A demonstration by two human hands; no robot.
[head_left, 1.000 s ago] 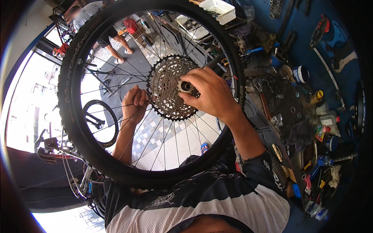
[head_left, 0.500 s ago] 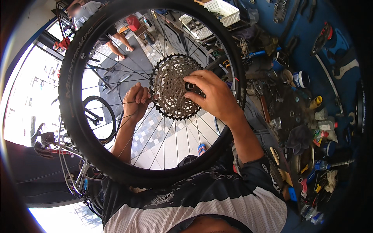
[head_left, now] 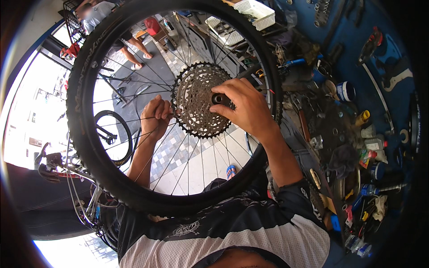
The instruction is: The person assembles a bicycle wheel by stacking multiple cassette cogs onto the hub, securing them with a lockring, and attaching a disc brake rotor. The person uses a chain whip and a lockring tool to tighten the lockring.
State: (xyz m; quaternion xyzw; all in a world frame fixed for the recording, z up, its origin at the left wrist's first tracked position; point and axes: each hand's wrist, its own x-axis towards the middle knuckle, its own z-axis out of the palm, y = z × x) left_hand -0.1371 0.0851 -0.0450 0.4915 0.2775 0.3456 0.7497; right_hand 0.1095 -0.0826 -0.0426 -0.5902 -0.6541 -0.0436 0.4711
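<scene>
A bicycle wheel [head_left: 85, 129] with a knobby black tyre stands in front of my body, its large, grimy cassette [head_left: 192, 96] facing me. At the cassette's centre, the thumb and fingers of my right hand [head_left: 246, 107] are closed around the dark round hub end [head_left: 217, 99], which has an open bore. My left hand [head_left: 156, 115] is beyond the spokes, beside the cassette's left edge. Its fingers are curled closed, with spokes crossing in front. Whatever they may grip is hidden.
On the right, a cluttered workbench [head_left: 330, 129] holds tools, tubs and bottles. A white plastic basket [head_left: 259, 15] stands at the far end. Part of another bicycle [head_left: 67, 165] is at the left. Farther off, a person [head_left: 129, 56] stands on a dark mat.
My right thumb and fingers have shifted slightly around the hub end, showing more of its bore. My left hand and the wheel have hardly moved.
</scene>
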